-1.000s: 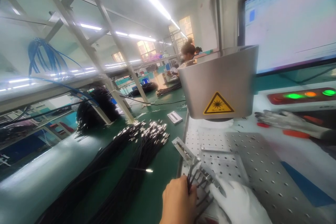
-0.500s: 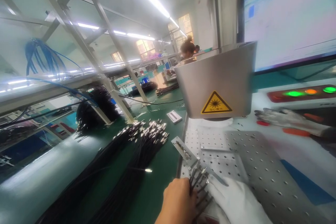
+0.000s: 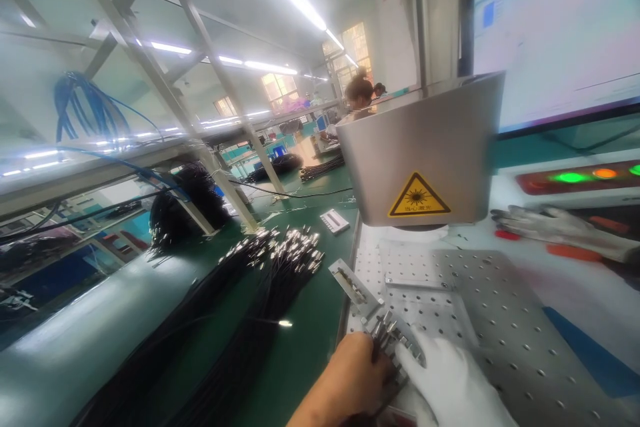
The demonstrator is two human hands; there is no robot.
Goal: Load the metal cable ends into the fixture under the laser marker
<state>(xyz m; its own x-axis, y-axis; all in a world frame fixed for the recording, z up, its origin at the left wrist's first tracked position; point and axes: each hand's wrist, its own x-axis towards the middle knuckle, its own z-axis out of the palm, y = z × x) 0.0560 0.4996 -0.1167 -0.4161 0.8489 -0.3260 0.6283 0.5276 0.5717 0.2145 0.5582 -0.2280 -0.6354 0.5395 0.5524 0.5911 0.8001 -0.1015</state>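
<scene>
My bare left hand (image 3: pixel 350 380) grips a small bunch of black cables with metal plug tips (image 3: pixel 387 340) at the bottom of the view. My right hand (image 3: pixel 450 383), in a white glove, presses its fingers flat on those tips, which lie on a metal fixture plate (image 3: pixel 353 283) at the left edge of the perforated metal work table (image 3: pixel 500 320). The silver laser marking head (image 3: pixel 425 147) with a yellow warning sticker hangs above the table, beyond both hands.
Long bundles of black cables with metal ends (image 3: pixel 280 260) lie on the green bench (image 3: pixel 310 320) to the left. A monitor (image 3: pixel 555 33) and a panel of lit green and orange buttons (image 3: pixel 580 178) stand at right, with a loose glove (image 3: pixel 550 227) below. A person (image 3: pixel 357 97) sits far back.
My left hand has slid forward and right, closer to the fixture, and the cable tips now lie flatter under my gloved right fingers. The view shifted slightly.
</scene>
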